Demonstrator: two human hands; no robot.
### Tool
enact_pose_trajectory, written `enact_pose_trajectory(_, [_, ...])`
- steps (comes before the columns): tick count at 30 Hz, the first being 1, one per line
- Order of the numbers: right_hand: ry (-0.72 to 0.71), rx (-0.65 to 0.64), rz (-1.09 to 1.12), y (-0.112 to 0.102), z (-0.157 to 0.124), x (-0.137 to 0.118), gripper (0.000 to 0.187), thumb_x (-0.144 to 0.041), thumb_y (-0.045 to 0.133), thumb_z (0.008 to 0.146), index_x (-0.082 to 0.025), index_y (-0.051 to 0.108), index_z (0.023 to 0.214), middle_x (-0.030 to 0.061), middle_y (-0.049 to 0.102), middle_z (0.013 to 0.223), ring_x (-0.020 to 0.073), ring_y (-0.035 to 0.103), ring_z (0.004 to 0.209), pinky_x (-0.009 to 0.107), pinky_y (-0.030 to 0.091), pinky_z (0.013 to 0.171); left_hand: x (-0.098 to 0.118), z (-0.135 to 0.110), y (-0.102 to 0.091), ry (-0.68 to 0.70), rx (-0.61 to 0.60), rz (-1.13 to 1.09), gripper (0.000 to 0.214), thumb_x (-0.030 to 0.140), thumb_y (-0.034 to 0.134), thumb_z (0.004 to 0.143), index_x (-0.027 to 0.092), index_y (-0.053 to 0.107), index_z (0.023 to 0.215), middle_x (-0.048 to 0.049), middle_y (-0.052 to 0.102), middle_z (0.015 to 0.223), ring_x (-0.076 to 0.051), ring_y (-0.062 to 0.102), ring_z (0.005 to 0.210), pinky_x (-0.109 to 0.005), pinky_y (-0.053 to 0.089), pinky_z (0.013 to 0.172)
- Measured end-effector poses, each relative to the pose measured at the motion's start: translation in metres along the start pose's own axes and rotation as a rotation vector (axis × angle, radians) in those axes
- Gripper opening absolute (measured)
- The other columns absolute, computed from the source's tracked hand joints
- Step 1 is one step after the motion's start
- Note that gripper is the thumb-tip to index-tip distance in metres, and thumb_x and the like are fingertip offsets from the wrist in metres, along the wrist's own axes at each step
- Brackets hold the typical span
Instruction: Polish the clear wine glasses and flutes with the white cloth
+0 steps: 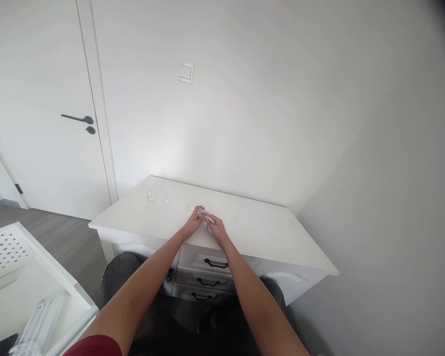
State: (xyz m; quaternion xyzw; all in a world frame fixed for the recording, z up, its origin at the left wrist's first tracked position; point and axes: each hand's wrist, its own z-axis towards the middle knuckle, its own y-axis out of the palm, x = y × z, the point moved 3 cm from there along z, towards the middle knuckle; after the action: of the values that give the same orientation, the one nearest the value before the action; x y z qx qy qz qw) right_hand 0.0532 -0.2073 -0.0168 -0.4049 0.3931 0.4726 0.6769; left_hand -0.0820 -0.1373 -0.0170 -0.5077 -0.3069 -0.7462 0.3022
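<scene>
My left hand (195, 221) and my right hand (218, 229) meet over the middle of the white cabinet top (267, 232). Their fingers are closed around a small clear and whitish object (206, 214), mostly covered by the fingers; its kind cannot be made out. On the far left of the top stand small clear glass-like pieces (150, 196), with another clear piece (166, 194) beside them. Faint transparent bits also lie just left of my left hand and, as a clear piece (236, 216), to the right of my right hand.
Below the top are drawers with black handles (208, 282), close to my knees. At lower left stands a white cart or tray (76, 284) holding white packaged items (42, 321). A wall with a light switch (186, 73) rises behind; a door (40, 99) is left.
</scene>
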Motion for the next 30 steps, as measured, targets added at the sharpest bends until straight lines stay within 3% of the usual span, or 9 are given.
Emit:
enact_pose_trajectory(9, [-0.138, -0.044, -0.074, 0.005, 0.003, -0.001, 0.03, -0.033, 0.061, 0.1, -0.015, 0.062, 0.123, 0.0111, 0.058, 0.129, 0.0242, 0.059, 0.117, 0.046, 0.05, 0.101, -0.005, 0.007, 0.004, -0.052, 0.057, -0.056, 0.039, 0.039, 0.058, 0.101, 0.012, 0.057, 0.128, -0.0108, 0.061, 0.115, -0.02, 0.064, 0.096, -0.037, 0.057, 0.083])
enact_pose_trajectory(15, [-0.096, -0.026, -0.076, 0.005, 0.004, 0.003, 0.03, -0.033, 0.06, 0.1, -0.014, 0.061, 0.123, 0.0102, 0.061, 0.122, 0.0215, 0.063, 0.106, 0.041, 0.055, 0.092, -0.006, 0.006, 0.003, -0.06, 0.048, -0.035, 0.036, 0.038, 0.059, 0.101, 0.012, 0.057, 0.126, -0.0097, 0.062, 0.11, -0.018, 0.065, 0.089, -0.033, 0.058, 0.077])
enact_pose_trajectory(21, [-0.028, 0.032, -0.052, 0.001, 0.003, 0.006, 0.031, -0.034, 0.06, 0.101, -0.013, 0.06, 0.123, 0.0091, 0.063, 0.113, 0.0183, 0.065, 0.094, 0.035, 0.058, 0.083, 0.004, 0.0, 0.005, -0.033, -0.045, -0.041, 0.038, 0.032, 0.062, 0.099, 0.013, 0.055, 0.131, -0.0107, 0.06, 0.117, -0.02, 0.064, 0.097, -0.038, 0.058, 0.084])
enact_pose_trajectory(30, [-0.078, 0.068, -0.068, 0.002, -0.001, -0.006, 0.029, -0.034, 0.061, 0.1, -0.013, 0.062, 0.12, 0.0101, 0.061, 0.121, 0.022, 0.062, 0.107, 0.042, 0.054, 0.094, 0.0, 0.003, 0.01, -0.107, 0.058, -0.002, 0.038, 0.039, 0.058, 0.101, 0.012, 0.056, 0.127, -0.01, 0.062, 0.111, -0.018, 0.065, 0.089, -0.033, 0.058, 0.076])
